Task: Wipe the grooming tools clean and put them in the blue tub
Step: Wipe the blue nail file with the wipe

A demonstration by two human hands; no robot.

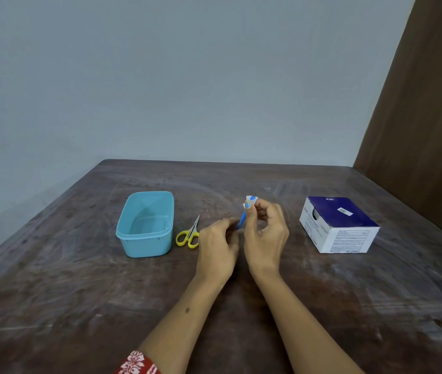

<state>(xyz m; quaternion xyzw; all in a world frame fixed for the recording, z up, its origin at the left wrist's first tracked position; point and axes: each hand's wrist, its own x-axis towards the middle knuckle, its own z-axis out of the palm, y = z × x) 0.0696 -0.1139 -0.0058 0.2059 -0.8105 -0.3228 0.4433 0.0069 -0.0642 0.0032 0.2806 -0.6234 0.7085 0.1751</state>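
Note:
Above the middle of the brown table, my left hand (218,248) holds the lower end of a thin blue-handled tool (242,220). My right hand (265,230) pinches a small white wipe (249,201) around the tool's upper end, where a fine metal tip pokes out. The light blue tub (145,224) stands to the left with nothing in it. Small scissors with yellow handles (188,234) lie between the tub and my left hand, their tips pointing away from me.
A white and dark blue cardboard box (338,225) sits to the right of my hands. A grey wall runs behind the table, and a brown panel stands at the far right edge.

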